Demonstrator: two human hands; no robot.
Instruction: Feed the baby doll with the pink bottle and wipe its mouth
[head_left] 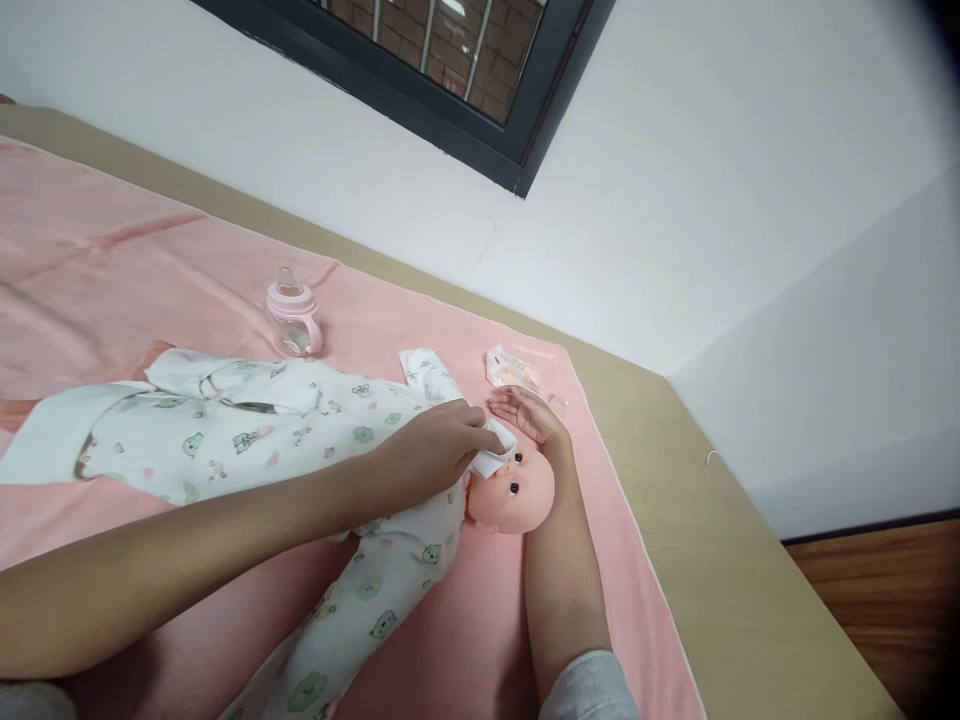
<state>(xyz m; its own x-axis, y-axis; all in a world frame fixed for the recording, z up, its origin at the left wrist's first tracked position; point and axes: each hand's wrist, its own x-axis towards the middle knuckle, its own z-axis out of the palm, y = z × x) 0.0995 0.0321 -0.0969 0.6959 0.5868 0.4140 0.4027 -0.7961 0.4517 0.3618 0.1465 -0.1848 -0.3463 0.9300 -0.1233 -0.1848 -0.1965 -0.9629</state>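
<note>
A baby doll [536, 500] lies on its back in white printed pajamas [292, 430], its head toward the right. My left hand [442, 445] pinches a white tissue [491, 465] and presses it against the lower part of the doll's face, covering the mouth area. My right forearm passes beside the top of the doll's head. Beyond the head, my right hand [525, 412] rests with its fingers stretched out and holds nothing. Close to those fingertips lies a small clear plastic packet [512, 368].
A pink baby bottle [294, 315] with a handle stands beyond the doll's legs. Under everything spreads a pink blanket [135, 260] on a wooden-toned tabletop [697, 540]. A white wall and a dark window frame [517, 165] rise behind the table's far edge.
</note>
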